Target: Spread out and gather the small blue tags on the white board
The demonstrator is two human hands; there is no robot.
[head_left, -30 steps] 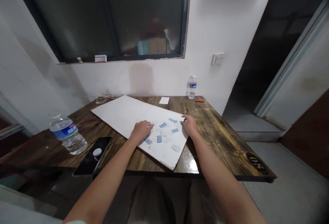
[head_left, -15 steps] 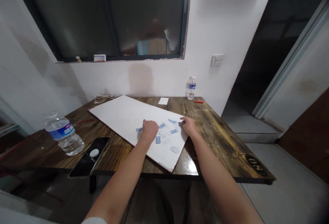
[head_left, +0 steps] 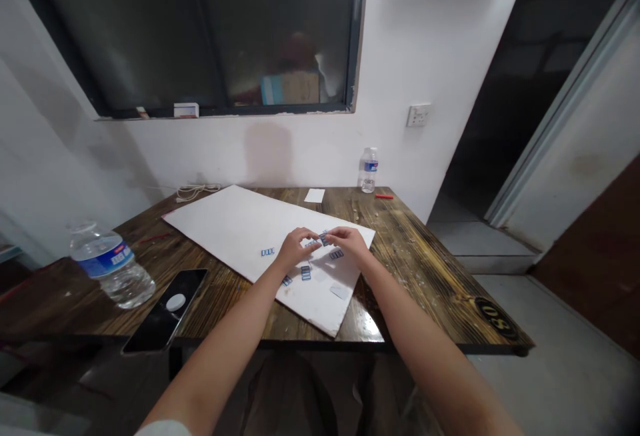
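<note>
The right grip [head_left: 350,241] is pinched on a small blue-printed paper strip [head_left: 324,239], held over the middle of a large white board [head_left: 225,216]. The left grip [head_left: 297,249] curves beside it, fingertips nearly meeting the right hand; whether it holds anything, I cannot tell.

From left to right across the wooden desk [head_left: 405,256]: a large water bottle [head_left: 111,271] lies on its side near a black phone [head_left: 165,309] at the front edge. A coiled white cable [head_left: 197,190] sits by the wall, behind the board. The board lies at an angle, with a wide white stretch to the left of the hands and one corner almost at the front edge of the desk. Loose blue-printed strips [head_left: 306,273] are scattered around and below the hands. Farther right, a strip of bare wood runs beyond the board, with a small water bottle [head_left: 369,171] against the wall.

Compared with the earlier frame, the hands have drawn together, and the right one has carried its strip leftward.
</note>
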